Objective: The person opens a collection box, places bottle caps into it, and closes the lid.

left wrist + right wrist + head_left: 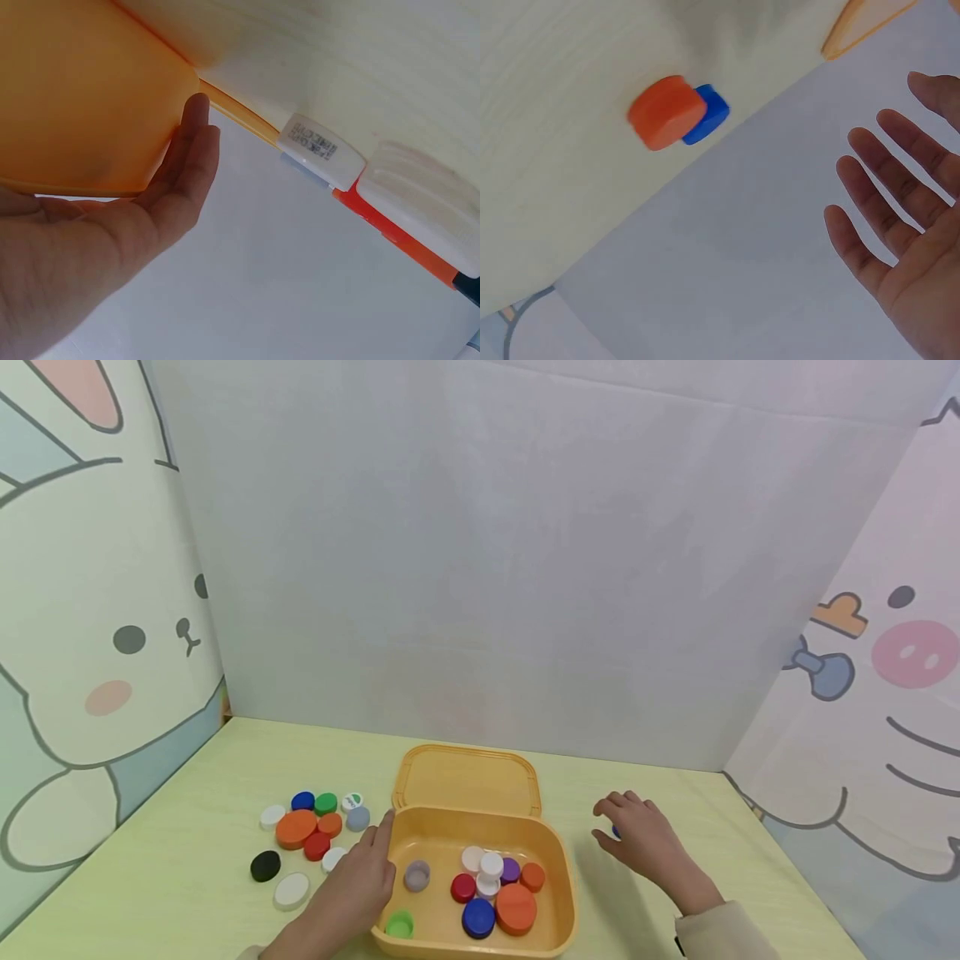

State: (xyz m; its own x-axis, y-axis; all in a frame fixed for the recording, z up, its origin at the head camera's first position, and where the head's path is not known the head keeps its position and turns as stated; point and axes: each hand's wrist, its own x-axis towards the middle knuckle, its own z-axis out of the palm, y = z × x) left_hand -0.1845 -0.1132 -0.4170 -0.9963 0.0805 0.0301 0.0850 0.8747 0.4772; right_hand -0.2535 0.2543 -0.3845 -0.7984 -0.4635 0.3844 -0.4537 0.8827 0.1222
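Observation:
An orange-yellow plastic box (558, 868) holds several bottle caps, among them a large orange cap (516, 909), a blue cap (478, 918) and a green cap (400, 925). My left hand (356, 881) holds the box's left wall near its far corner; its fingers (191, 172) lie along the outside, and the thumb is mostly hidden. To the right of the box, my right hand (645, 843) hovers with loosely bent, spread fingers and holds nothing. Beneath it lie a blue cap (711, 116) and an orange cap (666, 114), largely hidden by the hand in the head view.
The box's flat lid (467, 779) lies just behind it. Left of the box, several loose caps spread over the table (187, 835), including a black cap (266, 866) and a white cap (292, 891). A grey-white cloth wall (480, 568) closes off the back, with cartoon panels at both sides.

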